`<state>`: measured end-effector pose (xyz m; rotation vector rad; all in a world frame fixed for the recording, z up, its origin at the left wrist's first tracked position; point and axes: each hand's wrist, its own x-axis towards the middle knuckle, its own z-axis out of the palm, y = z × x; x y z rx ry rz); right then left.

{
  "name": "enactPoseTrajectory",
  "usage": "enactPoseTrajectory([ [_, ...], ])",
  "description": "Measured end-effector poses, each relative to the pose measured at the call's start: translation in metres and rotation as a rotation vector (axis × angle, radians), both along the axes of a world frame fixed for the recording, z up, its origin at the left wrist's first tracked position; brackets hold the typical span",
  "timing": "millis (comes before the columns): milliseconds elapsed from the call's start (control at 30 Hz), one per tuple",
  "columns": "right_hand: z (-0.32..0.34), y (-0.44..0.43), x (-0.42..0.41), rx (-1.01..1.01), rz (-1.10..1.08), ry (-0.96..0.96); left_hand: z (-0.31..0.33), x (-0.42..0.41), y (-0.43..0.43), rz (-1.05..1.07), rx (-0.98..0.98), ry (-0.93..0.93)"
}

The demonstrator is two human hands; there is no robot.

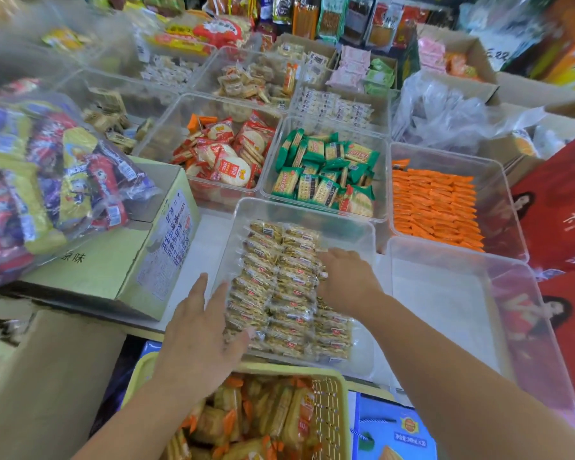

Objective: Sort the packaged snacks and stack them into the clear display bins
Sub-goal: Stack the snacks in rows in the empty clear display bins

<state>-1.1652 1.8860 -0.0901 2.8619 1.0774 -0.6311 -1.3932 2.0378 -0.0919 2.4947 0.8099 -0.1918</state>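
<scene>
Left hand (200, 330), fingers straight and spread, meets the near-left side of the clear bin (299, 207). Right hand (346, 277) lies on its rowed golden snack packets (279, 293), grip unclear. A hard squeeze could buckle the slick rows.

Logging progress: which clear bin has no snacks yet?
The near-right bin, just right of the right hand; the middle bin beside it holds tan packets.
</scene>
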Motion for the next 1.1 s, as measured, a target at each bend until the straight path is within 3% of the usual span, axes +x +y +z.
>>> enactPoseTrajectory([
  [100, 0.021, 0.007, -0.058, 0.266, 0.017, 0.054, 0.02, -0.034, -0.008, -0.029, -0.01, -0.153],
  [200, 0.04, 0.031, -0.128, 0.515, 0.156, 0.098, 0.044, -0.085, -0.005, 0.07, 0.01, -0.347],
  [300, 0.055, 0.068, -0.2, 0.622, 0.266, 0.201, 0.061, -0.144, 0.014, 0.179, 0.154, -0.528],
  [400, 0.059, 0.11, -0.271, 0.667, 0.411, 0.281, 0.063, -0.211, 0.051, 0.368, 0.213, -0.509],
  [533, 0.048, 0.165, -0.352, 0.625, 0.571, 0.222, 0.042, -0.298, 0.115, 0.522, 0.146, -0.311],
  [667, 0.031, 0.212, -0.405, 0.394, 0.52, 0.151, 0.024, -0.354, 0.193, 0.714, -0.09, -0.079],
  [767, 0.023, 0.228, -0.426, 0.218, 0.466, -0.016, 0.018, -0.367, 0.259, 0.87, -0.276, -0.227],
  [867, 0.018, 0.233, -0.436, 0.171, 0.386, -0.105, 0.0, -0.36, 0.316, 1.094, -0.441, -0.266],
  [1000, 0.014, 0.227, -0.438, 0.128, 0.334, -0.166, -0.035, -0.338, 0.355, 1.351, -0.965, -0.397],
  [1100, 0.015, 0.229, -0.443, 0.098, 0.308, -0.172, -0.065, -0.329, 0.368, 1.409, -1.162, -0.46],
])
